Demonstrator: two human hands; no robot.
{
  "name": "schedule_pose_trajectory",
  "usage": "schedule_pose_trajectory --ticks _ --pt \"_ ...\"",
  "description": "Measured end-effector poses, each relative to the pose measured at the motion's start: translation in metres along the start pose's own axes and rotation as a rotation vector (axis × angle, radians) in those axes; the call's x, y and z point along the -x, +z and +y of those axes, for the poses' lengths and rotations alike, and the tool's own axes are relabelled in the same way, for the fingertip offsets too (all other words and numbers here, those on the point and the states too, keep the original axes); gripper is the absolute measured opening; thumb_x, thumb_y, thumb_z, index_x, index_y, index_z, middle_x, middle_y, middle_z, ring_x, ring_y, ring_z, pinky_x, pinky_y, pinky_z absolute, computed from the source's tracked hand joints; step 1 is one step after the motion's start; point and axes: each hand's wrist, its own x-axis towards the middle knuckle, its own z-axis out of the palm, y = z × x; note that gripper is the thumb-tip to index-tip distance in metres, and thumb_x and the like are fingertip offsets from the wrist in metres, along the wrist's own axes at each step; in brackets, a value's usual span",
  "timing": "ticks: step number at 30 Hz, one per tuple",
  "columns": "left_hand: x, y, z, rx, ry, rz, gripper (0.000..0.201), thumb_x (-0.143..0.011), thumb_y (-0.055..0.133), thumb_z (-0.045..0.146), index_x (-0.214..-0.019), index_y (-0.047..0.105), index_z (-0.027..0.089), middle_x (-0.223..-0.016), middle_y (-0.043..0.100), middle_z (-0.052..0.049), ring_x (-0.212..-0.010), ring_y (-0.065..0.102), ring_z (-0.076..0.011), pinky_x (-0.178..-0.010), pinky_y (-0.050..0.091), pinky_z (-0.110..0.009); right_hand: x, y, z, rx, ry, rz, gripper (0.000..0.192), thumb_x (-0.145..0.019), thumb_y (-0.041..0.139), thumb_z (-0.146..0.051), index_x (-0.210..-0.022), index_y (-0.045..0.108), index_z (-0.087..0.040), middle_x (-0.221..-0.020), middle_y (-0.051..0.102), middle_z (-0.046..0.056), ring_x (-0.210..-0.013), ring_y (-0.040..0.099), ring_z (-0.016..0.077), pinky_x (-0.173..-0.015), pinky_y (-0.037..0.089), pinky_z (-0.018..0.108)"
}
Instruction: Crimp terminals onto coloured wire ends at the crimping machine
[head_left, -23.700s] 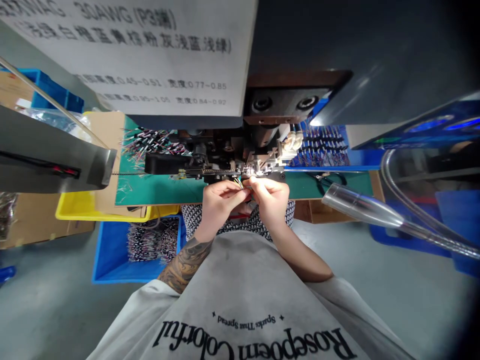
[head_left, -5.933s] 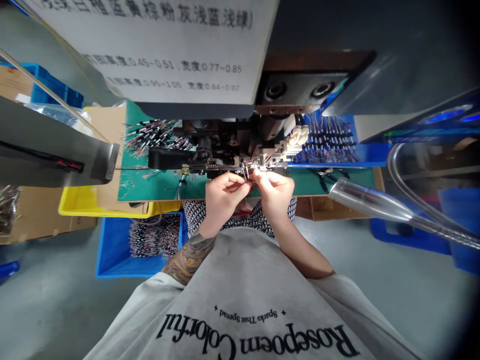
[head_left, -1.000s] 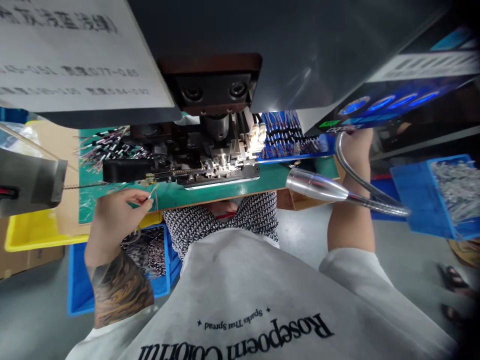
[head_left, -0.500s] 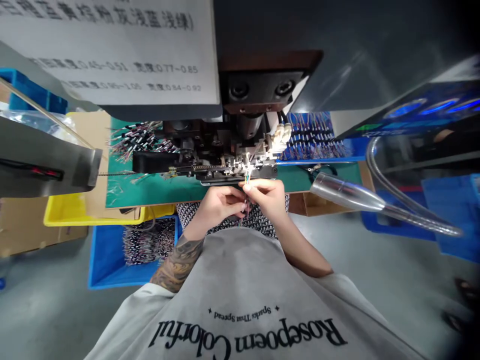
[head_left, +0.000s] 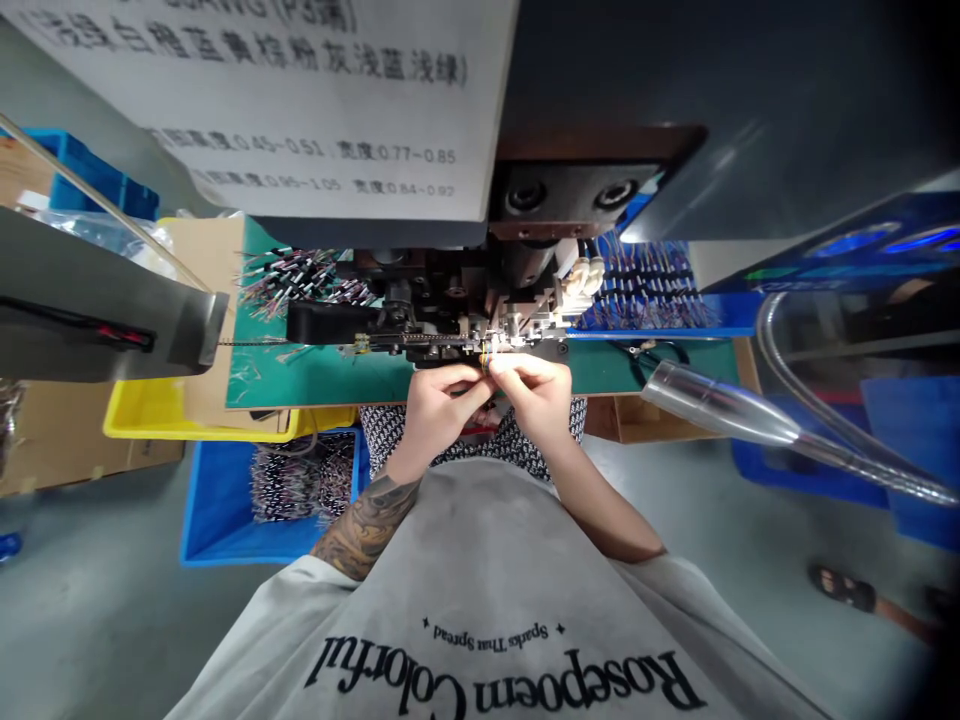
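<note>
Coloured wires [head_left: 486,362] sit pinched between left hand [head_left: 437,403] and right hand [head_left: 535,396] at the machine [head_left: 480,300]; fingers hide their lower ends.

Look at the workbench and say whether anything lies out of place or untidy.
Loose wire scraps lie scattered on the green mat left of the machine, away from the heaped cables behind. Otherwise nothing stands out: both hands, left hand and right hand, pinch thin wires at the machine's front.
</note>
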Motion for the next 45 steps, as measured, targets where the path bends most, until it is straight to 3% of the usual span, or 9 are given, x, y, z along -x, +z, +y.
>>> schedule_pose_trajectory --ticks 5,8,11,14,22,27,33,39,45 --pt "0.002 0.004 0.0 0.035 -0.002 0.138 0.018 -0.078 0.09 0.035 -0.08 0.083 0.018 -0.075 0.08 -0.002 -0.063 0.074 -0.0168 -0.058 0.063 -0.026 0.001 0.007 -0.003 -0.071 0.053 0.02 0.021 -0.089 0.075 -0.037 -0.082 0.085 -0.02 -0.079 0.078 0.003 -0.068 0.065 0.0134 -0.068 0.055 0.029" --pt "0.001 0.007 0.0 0.028 0.003 0.178 0.019 -0.076 0.092 0.034 -0.079 0.082 0.017 -0.077 0.081 -0.004 -0.064 0.074 -0.0171 -0.058 0.062 -0.026 -0.001 0.011 -0.006 -0.073 0.083 0.038 0.033 -0.09 0.073 -0.04 -0.065 0.074 -0.018 -0.059 0.059 -0.002 -0.056 0.048 0.0098 -0.057 0.043 0.026" --pt "0.001 0.008 0.0 0.049 0.009 0.175 0.017 -0.076 0.092 0.031 -0.08 0.082 0.017 -0.081 0.082 -0.005 -0.069 0.076 -0.0173 -0.065 0.064 -0.027 -0.004 0.011 -0.007 -0.089 0.099 0.03 0.046 -0.091 0.072 -0.043 -0.053 0.06 -0.018 -0.054 0.046 -0.003 -0.056 0.04 0.0094 -0.054 0.036 0.026" --pt "0.001 0.008 -0.002 0.071 0.039 0.182 0.016 -0.076 0.092 0.03 -0.079 0.081 0.018 -0.082 0.082 -0.005 -0.072 0.077 -0.0165 -0.07 0.065 -0.026 -0.006 0.011 -0.006 -0.103 0.106 0.014 0.046 -0.092 0.073 -0.042 -0.055 0.06 -0.018 -0.058 0.048 -0.003 -0.058 0.041 0.0096 -0.055 0.036 0.026" --pt "0.001 0.004 -0.011 0.051 0.067 0.187 0.019 -0.082 0.091 0.036 -0.08 0.081 0.02 -0.077 0.08 -0.002 -0.067 0.075 -0.0162 -0.06 0.062 -0.025 -0.003 0.012 -0.01 -0.123 0.125 0.022 0.037 -0.092 0.073 -0.044 -0.064 0.074 -0.019 -0.056 0.05 -0.003 -0.056 0.041 0.0091 -0.056 0.038 0.025" --pt "0.002 0.004 -0.004 0.065 0.05 0.167 0.02 -0.083 0.089 0.036 -0.078 0.079 0.021 -0.07 0.077 0.0 -0.059 0.072 -0.0156 -0.055 0.061 -0.026 0.002 0.012 -0.008 -0.054 0.119 0.039 0.023 -0.085 0.078 -0.041 -0.077 0.084 -0.02 -0.061 0.062 -0.001 -0.062 0.053 0.0125 -0.061 0.047 0.028" --pt "0.001 0.005 -0.005 0.043 0.056 0.174 0.022 -0.077 0.09 0.036 -0.076 0.076 0.019 -0.073 0.077 -0.002 -0.066 0.072 -0.0155 -0.059 0.06 -0.024 0.003 0.012 -0.007 -0.006 0.094 0.111 0.025 -0.085 0.074 -0.041 -0.075 0.084 -0.02 -0.064 0.066 0.001 -0.06 0.052 0.012 -0.058 0.045 0.028" --pt "-0.001 0.007 -0.004 0.064 0.052 0.185 0.021 -0.075 0.09 0.033 -0.076 0.075 0.018 -0.078 0.079 -0.003 -0.071 0.075 -0.0159 -0.067 0.063 -0.026 0.002 0.014 -0.01 0.035 0.102 0.159 0.033 -0.088 0.071 -0.043 -0.065 0.077 -0.02 -0.058 0.059 0.0 -0.056 0.048 0.0105 -0.055 0.043 0.027" --pt "-0.001 0.007 -0.002 0.09 0.07 0.179 0.019 -0.076 0.09 0.032 -0.077 0.076 0.018 -0.081 0.079 -0.003 -0.073 0.075 -0.0154 -0.068 0.064 -0.026 0.002 0.014 -0.006 -0.002 0.067 0.184 0.032 -0.09 0.071 -0.043 -0.068 0.079 -0.02 -0.059 0.06 0.0 -0.058 0.052 0.0116 -0.057 0.045 0.028"
